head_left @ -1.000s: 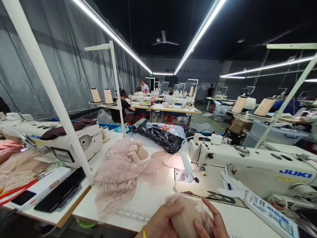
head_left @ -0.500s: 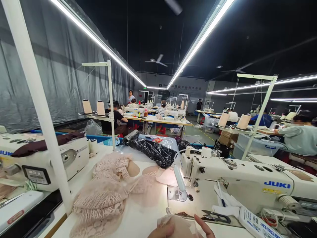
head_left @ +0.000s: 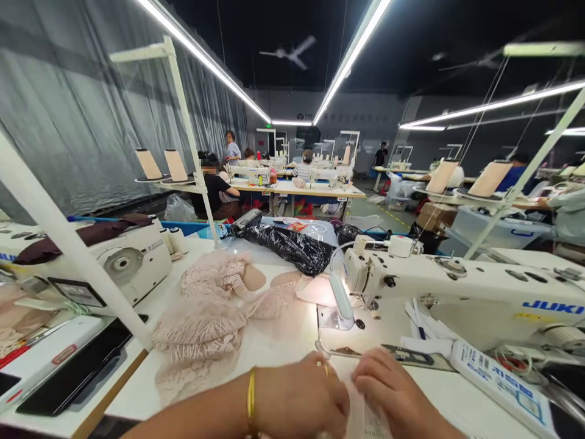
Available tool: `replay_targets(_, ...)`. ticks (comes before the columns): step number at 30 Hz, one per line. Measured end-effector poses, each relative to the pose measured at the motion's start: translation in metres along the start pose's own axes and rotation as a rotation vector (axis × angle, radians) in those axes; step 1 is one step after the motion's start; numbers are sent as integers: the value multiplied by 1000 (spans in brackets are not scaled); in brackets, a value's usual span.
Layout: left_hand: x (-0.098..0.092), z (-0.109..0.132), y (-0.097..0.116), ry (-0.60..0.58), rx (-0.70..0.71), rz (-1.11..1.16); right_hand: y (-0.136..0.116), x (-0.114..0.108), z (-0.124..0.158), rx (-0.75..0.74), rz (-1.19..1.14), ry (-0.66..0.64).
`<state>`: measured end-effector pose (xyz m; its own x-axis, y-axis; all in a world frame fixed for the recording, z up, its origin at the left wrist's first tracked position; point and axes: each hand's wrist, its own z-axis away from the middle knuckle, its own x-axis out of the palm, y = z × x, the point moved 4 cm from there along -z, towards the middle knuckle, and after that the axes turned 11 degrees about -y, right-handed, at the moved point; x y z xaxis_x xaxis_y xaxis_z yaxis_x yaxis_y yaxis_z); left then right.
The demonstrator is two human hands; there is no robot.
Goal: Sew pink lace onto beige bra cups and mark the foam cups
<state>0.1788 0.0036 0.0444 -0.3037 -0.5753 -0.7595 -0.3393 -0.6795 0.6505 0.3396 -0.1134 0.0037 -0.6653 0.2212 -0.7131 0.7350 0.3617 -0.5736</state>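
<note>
My left hand [head_left: 304,390], with a gold bracelet at the wrist and a ring, is at the table's front edge, its fingers curled down on a pale pink piece of fabric [head_left: 357,410]. Beside it my right hand [head_left: 388,384] is bent over the same fabric, gripping its other side. My hands hide much of the piece. Just beyond them lie black thread snips [head_left: 409,355] on the bed of a white sewing machine [head_left: 439,286]. A pile of pale pink lace [head_left: 205,317] lies to the left.
A small lamp [head_left: 340,299] lights the needle area. A black plastic bag [head_left: 287,244] lies behind the lace. On the right is a white printed box [head_left: 498,384]; on the left, a thread-stand post [head_left: 77,244] and a second machine [head_left: 123,262]. Other people sit at machines farther back.
Both hands have come further into view and closer together over the pale fabric. The camera has tipped down, with the ceiling lights and thread stands shifted up.
</note>
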Motion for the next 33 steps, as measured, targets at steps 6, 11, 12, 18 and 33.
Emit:
replay_targets(6, -27, -30, -46, -118, -97, -373, 38, -20, -35, -172, 468, -164)
replay_targets(11, -37, -32, -59, -116, -149, -387, 63, -20, -25, -68, 447, -177)
replay_targets(12, -37, -31, -59, -113, -155, -394, 65, -19, -23, -46, 442, -189)
replay_targets(18, -39, -30, -60, -81, -172, -395, 66, -21, -30, 4, 406, -189)
replay_targets(33, -49, -27, -66, -73, -181, -412, 74, -20, -30, 80, 452, -203)
